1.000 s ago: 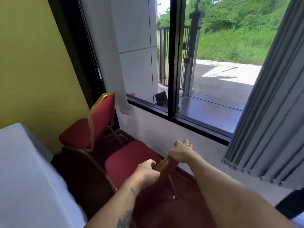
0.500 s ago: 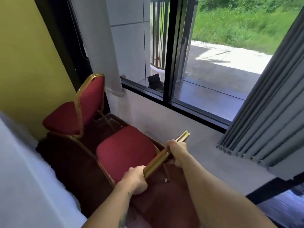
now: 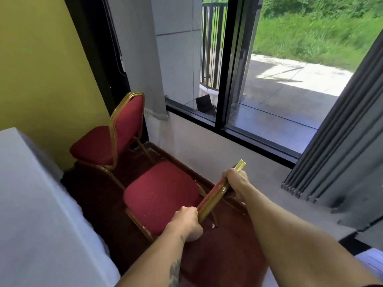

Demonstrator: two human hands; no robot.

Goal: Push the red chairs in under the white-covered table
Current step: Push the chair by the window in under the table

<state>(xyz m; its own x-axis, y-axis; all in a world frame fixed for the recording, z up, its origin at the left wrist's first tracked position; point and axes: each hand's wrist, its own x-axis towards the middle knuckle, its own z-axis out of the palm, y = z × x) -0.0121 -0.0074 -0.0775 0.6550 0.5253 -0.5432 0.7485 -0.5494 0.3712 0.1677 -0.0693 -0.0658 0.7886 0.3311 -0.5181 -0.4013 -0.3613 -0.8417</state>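
Note:
Two red chairs with gold frames stand beside the white-covered table (image 3: pixel 31 204), which fills the lower left. The near chair (image 3: pixel 161 195) faces the table, its seat a little apart from the cloth. My left hand (image 3: pixel 186 222) grips the lower end of its gold backrest top, and my right hand (image 3: pixel 235 182) grips the upper end. The far chair (image 3: pixel 107 141) stands in the corner against the yellow wall, its seat turned towards the table and wall.
A large window with a black frame (image 3: pixel 226 79) runs behind the chairs, above a low pale wall. A grey curtain (image 3: pixel 342 152) hangs at the right. A yellow wall (image 3: pixel 41 69) closes the left side. The floor is dark red-brown.
The near chair has shifted left, closer to the table, with both hands on its backrest. My view has tilted down, so more of the table and floor show.

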